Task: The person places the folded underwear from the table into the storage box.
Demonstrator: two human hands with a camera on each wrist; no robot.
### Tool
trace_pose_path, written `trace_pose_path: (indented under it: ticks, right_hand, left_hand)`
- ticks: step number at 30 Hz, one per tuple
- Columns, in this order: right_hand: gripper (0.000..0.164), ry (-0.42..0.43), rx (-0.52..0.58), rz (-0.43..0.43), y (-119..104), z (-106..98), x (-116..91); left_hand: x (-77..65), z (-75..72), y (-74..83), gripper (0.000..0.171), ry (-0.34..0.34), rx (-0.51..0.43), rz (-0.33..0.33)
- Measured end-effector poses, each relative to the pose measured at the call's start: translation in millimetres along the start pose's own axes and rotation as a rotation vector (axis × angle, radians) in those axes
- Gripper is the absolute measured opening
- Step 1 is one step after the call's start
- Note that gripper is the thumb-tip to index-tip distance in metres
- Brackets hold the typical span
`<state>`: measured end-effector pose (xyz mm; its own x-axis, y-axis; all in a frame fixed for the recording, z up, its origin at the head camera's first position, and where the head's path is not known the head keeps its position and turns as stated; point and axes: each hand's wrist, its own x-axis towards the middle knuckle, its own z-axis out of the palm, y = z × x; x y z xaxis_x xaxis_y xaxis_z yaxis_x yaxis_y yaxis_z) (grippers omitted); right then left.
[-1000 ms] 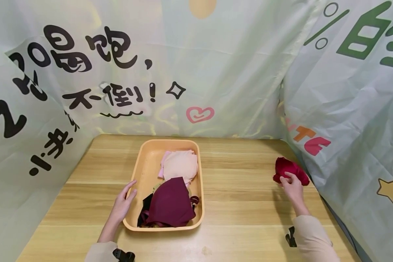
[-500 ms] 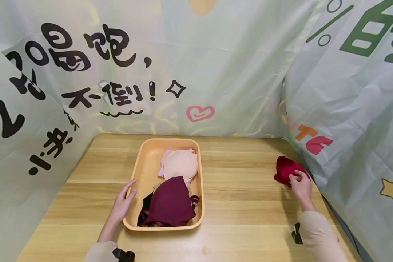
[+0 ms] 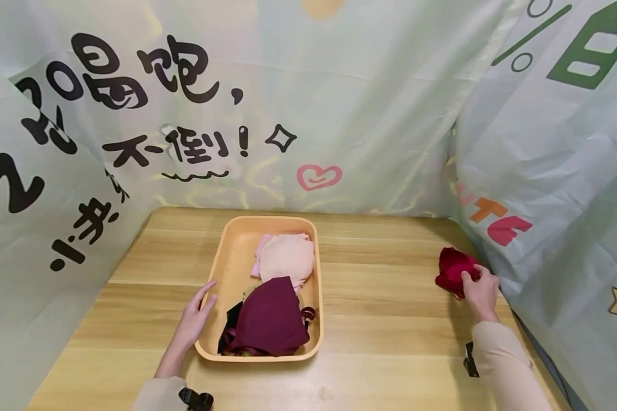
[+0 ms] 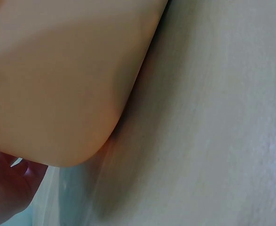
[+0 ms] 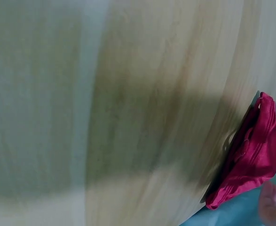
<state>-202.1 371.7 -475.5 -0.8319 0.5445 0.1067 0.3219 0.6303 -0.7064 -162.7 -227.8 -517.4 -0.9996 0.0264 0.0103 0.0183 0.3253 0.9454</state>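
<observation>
At the table's right side lies a shiny red folded bra (image 3: pixel 453 270), as far as its cup-like shape shows. My right hand (image 3: pixel 482 290) grips its right end, with thumb and forefinger curved over the cloth. In the right wrist view only part of that hand (image 5: pixel 272 207) shows, against the edge of the red bra (image 5: pixel 257 153). My left hand (image 3: pixel 191 317) rests with relaxed fingers at the left rim of an orange tray (image 3: pixel 221 260). The left wrist view shows the tray's outer wall (image 4: pixel 58 94) and part of the left hand (image 4: pixel 8 193).
Inside the tray lie a maroon bra (image 3: pixel 269 319) nearest me and folded pale pink pieces (image 3: pixel 288 260) behind it. Some black cloth (image 3: pixel 228 331) shows beside the maroon one. Printed fabric sheets (image 3: pixel 380 114) border the wooden table (image 3: pixel 375 337) at the back and sides.
My right hand has slid right along the red bra to its right end. The bra has shifted slightly right in view. My left hand and the tray stay nearly still.
</observation>
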Motion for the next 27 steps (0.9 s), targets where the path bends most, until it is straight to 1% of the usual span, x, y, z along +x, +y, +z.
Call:
trace_pose_path:
  ticks: [3, 9, 14, 17, 23, 27]
  right_hand:
    - [0.052, -0.024, -0.033, 0.007, 1.1, 0.2, 5.0]
    - [0.061, -0.076, -0.106, -0.025, 1.5, 4.8, 15.0]
    - [0.066, -0.183, -0.189, -0.038, 1.3, 6.8, 20.2]
    - [0.066, -0.223, -0.217, -0.044, 1.7, 5.2, 22.1]
    - [0.065, -0.259, -0.250, -0.040, 2.4, 3.8, 23.8]
    - [0.064, -0.269, -0.253, 0.003, 3.6, 10.9, 24.2]
  left_hand:
    - [0.7, 0.6, -1.5, 0.045, 0.001, -0.002, 0.002]
    - [0.4, 0.6, -2.2, 0.044, 0.026, 0.010, 0.016]
    - [0.8, 1.5, -1.0, 0.045, 0.019, 0.011, 0.011]
    - [1.6, 3.4, 0.7, 0.045, 0.010, 0.003, 0.006]
    - [1.6, 4.7, 3.5, 0.045, 0.006, -0.009, 0.009]
    - [-0.2, 1.2, 3.2, 0.044, 0.020, 0.004, 0.018]
